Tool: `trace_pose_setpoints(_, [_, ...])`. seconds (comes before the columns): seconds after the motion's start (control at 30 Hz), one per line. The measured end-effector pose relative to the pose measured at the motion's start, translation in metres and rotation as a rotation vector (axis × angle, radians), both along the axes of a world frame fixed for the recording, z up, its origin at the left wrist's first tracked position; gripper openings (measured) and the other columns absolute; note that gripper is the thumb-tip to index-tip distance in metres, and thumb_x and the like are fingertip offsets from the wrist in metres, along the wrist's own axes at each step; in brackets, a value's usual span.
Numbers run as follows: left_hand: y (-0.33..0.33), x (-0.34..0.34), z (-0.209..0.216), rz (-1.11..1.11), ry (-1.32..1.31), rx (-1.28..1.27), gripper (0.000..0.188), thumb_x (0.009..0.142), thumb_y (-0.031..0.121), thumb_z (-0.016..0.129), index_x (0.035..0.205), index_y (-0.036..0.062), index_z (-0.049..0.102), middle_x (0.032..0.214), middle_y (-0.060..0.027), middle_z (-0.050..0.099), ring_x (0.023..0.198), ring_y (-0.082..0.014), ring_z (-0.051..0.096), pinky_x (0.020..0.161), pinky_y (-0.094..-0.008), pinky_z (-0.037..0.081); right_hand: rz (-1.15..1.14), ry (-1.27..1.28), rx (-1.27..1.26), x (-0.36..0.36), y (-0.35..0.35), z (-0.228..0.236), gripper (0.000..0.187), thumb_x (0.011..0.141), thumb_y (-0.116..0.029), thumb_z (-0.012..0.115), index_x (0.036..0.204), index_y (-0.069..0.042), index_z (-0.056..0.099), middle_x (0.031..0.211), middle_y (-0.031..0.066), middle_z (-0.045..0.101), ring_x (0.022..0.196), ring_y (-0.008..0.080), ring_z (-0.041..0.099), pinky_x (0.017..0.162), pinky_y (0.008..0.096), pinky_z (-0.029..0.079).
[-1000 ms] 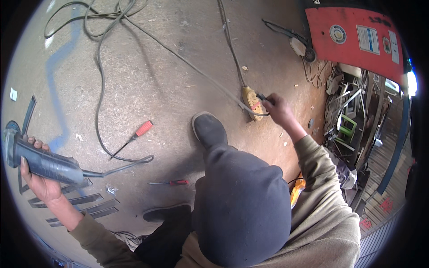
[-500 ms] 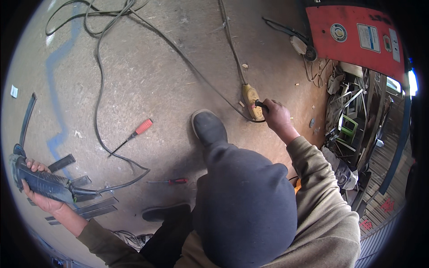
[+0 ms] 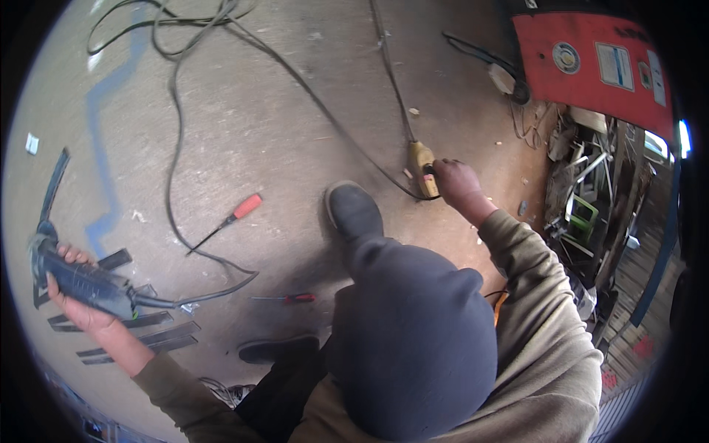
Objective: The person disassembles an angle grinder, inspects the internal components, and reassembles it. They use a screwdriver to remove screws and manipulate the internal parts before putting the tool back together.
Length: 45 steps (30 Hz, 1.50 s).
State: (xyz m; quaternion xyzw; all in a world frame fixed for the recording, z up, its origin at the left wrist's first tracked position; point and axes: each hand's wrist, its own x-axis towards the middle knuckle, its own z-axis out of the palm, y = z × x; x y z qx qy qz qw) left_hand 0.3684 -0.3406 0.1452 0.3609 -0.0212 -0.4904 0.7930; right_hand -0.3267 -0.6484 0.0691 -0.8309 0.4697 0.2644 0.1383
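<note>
Grinder (image 3: 77, 280) gripped in left hand (image 3: 74, 303); right hand (image 3: 454, 181) seemingly pinches yellow plug (image 3: 419, 166); red-handled screwdriver (image 3: 229, 219) between.

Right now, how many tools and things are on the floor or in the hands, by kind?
Screwdrivers: 2, a big red-handled one and a small one
Power tools: 1, a grinder in the left hand
Yellow sockets: 1, at the right hand
Red machines: 1
Total: 5
</note>
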Motion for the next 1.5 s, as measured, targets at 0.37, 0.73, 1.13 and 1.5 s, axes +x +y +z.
trace_pose_setpoints(0.37, [-0.053,-0.054,0.004,0.142,0.082,0.240,0.042,0.094,0.034,0.073,0.111,-0.0012,0.059,0.097,-0.0141,0.066,0.089,-0.0268,0.067,0.088,-0.0404,0.059,0.182,-0.830,0.214,0.251,0.033,0.062,0.026,0.090,-0.011,0.079,0.114,-0.003,0.074,0.106,0.0186,0.075,0.095,0.0362,0.074,0.083,0.0434,0.060])
trace_pose_setpoints(0.73, [-0.060,-0.082,0.000,0.296,0.087,0.450,0.046,0.091,0.044,0.072,0.105,0.0016,0.061,0.088,-0.0127,0.067,0.080,-0.0285,0.069,0.076,-0.0404,0.061,0.441,-1.148,0.522,0.414,0.110,0.106,0.062,0.090,-0.022,0.084,0.142,0.000,0.059,0.116,0.0241,0.074,0.097,0.0371,0.077,0.082,0.0434,0.064])
trace_pose_setpoints(1.13, [-0.060,-0.090,-0.003,0.341,0.086,0.401,0.046,0.092,0.042,0.074,0.108,0.0009,0.061,0.089,-0.0139,0.068,0.080,-0.0279,0.069,0.077,-0.0416,0.061,0.415,-1.216,0.497,0.405,0.116,0.104,0.055,0.091,-0.011,0.080,0.140,0.003,0.062,0.120,0.0262,0.074,0.101,0.0402,0.076,0.086,0.0427,0.064])
trace_pose_setpoints(1.5, [-0.057,-0.089,0.002,0.335,0.118,0.376,0.047,0.091,0.043,0.074,0.108,0.0008,0.060,0.091,-0.0137,0.068,0.081,-0.0279,0.069,0.077,-0.0427,0.061,0.402,-1.260,0.559,0.409,0.114,0.103,0.052,0.092,-0.010,0.078,0.140,0.003,0.062,0.113,0.0251,0.074,0.097,0.0399,0.076,0.083,0.0424,0.063])
